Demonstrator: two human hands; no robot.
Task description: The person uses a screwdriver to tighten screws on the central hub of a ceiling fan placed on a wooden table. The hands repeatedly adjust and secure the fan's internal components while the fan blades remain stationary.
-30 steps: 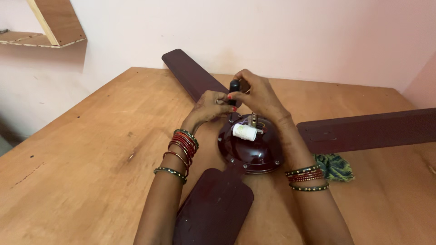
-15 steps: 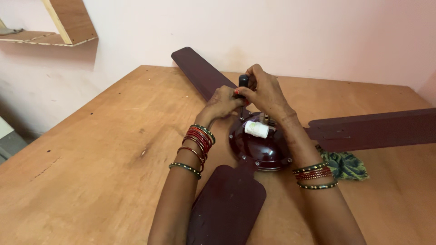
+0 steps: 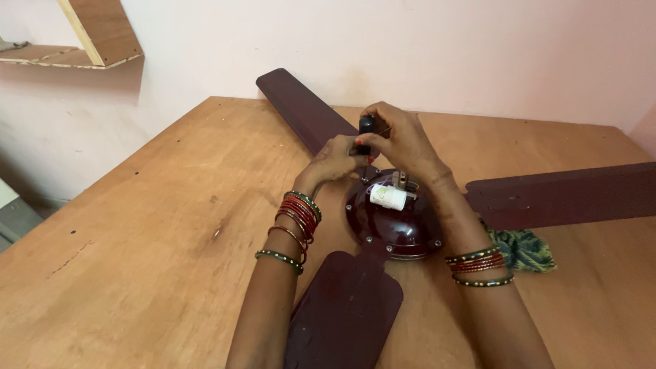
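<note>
1. A dark maroon ceiling fan (image 3: 393,219) lies on the wooden desk (image 3: 150,225), motor housing up, roughly midway across the desk and nearer its far edge than its near edge.
2. Three blades are visible: one (image 3: 301,109) runs to the far edge, one (image 3: 567,195) runs toward the right edge, and one (image 3: 345,311) points at the near edge.
3. A white cylindrical part (image 3: 388,196) sits on top of the motor housing, beside small metal fittings.
4. The right hand (image 3: 403,140) is above the far side of the housing, fingers closed round a black handle (image 3: 367,126) that stands upright; the tool's tip is hidden.
5. The left hand (image 3: 335,160) is just beside the right, fingers curled in against the lower part of the same handle; whether they grip it or only steady it cannot be told.
6. Both wrists carry red and dark beaded bangles.
7. A green patterned cloth (image 3: 523,249) lies on the desk under the right-hand blade, close to the right forearm.
8. A wooden shelf (image 3: 75,48) is fixed to the wall beyond the desk's far left corner.
</note>
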